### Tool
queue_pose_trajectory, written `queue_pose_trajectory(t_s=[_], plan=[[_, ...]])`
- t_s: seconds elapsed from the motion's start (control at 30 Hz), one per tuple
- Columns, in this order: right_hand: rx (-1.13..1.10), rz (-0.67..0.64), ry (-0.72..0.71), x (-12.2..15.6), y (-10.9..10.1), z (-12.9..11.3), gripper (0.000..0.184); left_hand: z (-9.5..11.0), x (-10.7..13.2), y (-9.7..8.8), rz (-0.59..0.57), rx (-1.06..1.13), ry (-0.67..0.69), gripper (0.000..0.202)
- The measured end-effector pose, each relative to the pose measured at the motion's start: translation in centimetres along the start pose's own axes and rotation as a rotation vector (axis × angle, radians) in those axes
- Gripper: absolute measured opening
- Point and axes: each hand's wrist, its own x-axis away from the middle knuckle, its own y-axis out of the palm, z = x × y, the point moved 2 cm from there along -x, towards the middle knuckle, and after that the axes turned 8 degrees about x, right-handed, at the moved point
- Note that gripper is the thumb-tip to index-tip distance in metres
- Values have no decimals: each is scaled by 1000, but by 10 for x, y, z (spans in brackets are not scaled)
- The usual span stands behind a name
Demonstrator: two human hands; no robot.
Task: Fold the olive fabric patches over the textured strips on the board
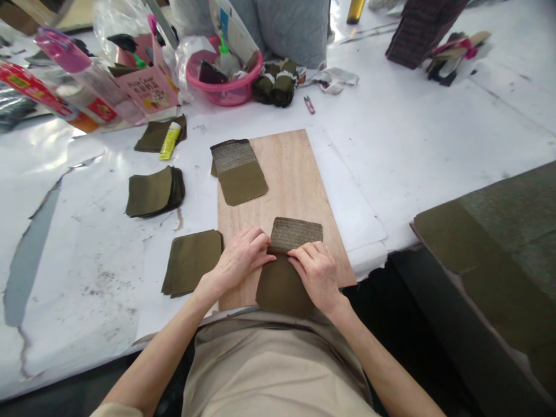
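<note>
Fabric patch [282, 286] lies at five o'clock on our wooden board [284, 159], which probably gives it flat backing. Our left hand [244, 252] from ten o'clock and right hand [319, 272] from two have fingers nearly closed on the ribbed strip's [296, 233] lower edge, likely keeping it straight; whether it's already attached, we can't quite tell.

Top centre now, a pink basin [232, 95] holds a green-tipped bottle [227, 62], pink snips [309, 105] lying to the right! Upper left, a pink box [150, 90]; upper right, a dark block [421, 29]!
</note>
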Motion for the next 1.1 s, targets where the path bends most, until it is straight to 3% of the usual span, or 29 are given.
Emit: queue_pose_trajectory(t_s=[0.57,0.77,1.1], plan=[[-22,49,19,2,2,2,17,-1,13,14,192,312,3,16],[-15,66,9,3,3,3,20,-3,17,19,194,340,8,19],[3,47,12,2,3,2,21,-4,13,11,148,345,39,20]])
